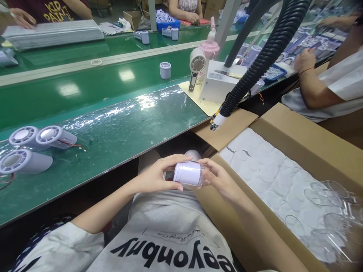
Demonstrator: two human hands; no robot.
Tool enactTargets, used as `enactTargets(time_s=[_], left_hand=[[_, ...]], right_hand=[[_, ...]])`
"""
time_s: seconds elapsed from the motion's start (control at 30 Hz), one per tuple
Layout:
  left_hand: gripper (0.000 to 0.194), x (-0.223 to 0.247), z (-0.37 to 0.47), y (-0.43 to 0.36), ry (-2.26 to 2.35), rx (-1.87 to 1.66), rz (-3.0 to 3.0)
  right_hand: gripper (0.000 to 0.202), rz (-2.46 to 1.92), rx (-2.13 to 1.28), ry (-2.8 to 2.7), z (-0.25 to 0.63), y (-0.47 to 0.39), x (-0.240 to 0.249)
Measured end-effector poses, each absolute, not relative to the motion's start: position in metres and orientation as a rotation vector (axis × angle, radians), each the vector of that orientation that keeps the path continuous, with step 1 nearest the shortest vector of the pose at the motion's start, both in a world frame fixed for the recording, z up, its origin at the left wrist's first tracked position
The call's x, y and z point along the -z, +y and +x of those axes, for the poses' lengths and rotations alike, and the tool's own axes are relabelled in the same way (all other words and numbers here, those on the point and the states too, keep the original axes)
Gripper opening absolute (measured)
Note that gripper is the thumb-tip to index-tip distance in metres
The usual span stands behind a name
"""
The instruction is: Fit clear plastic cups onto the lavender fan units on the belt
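Head view: a lavender cylinder [185, 173] is held above the lap, between the worktop [127, 139] and an open cardboard box [314, 136]. It is tilted onto its side, its left end gripped by the curved fingers of the left hand [161, 174], with the thumb below. Its other end, where a clear plastic piece [200, 175] is seen, is pinched by the bent fingers of the right hand [219, 176]; how far the cylinder is covered by that piece cannot be told. Inside the cardboard box, a bumpy white layer [263, 166] is spread out, and loose clear plastic parts [330, 221] are heaped on it toward the near end. Beyond the black hose [263, 53], small pale pieces are held in a blue tray [284, 72]. Across the line, a blue bin [167, 25] is filled with pale parts [164, 16]. Three more cylinders [64, 139] are grouped at the left of the worktop, red wires trailing from two of them
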State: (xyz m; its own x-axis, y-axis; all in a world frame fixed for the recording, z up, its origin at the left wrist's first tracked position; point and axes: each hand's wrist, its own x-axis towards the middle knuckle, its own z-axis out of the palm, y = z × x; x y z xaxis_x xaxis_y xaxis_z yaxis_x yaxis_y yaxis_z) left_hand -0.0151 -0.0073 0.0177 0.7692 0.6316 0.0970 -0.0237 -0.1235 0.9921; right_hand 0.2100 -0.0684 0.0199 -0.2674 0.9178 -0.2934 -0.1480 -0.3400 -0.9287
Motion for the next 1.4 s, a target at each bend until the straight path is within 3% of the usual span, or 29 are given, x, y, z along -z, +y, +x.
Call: enactTargets(time_s=[0.47,0.63,0.8,1.1,1.23,1.4], left_hand=[[0.076,-0.015,-0.017,-0.006,0.453,-0.621,1.671],[0.082,-0.01,-0.016,-0.005,0.455,-0.592,1.462],[0.089,0.008,0.007,0.024,0.466,-0.564,1.187],[0.075,0.01,0.086,0.103,0.488,-0.476,1.233],[0.06,0.009,0.096,0.115,0.489,-0.42,1.29],[0.061,0.013,0.082,0.111,0.538,-0.41,1.304]], right_hand=[[0.057,-1.223,-1.912,-0.836,0.194,-0.069,-0.019],[0.061,-1.197,-2.089,-0.654,0.194,-0.067,-0.015],[0.065,-1.124,-2.033,-0.359,0.2,-0.048,0.004],[0.065,-0.981,-1.797,-0.193,0.227,0.005,0.04],[0.065,-0.932,-1.795,-0.168,0.231,0.014,0.049],[0.061,-0.954,-1.822,-0.22,0.229,0.011,0.048]])
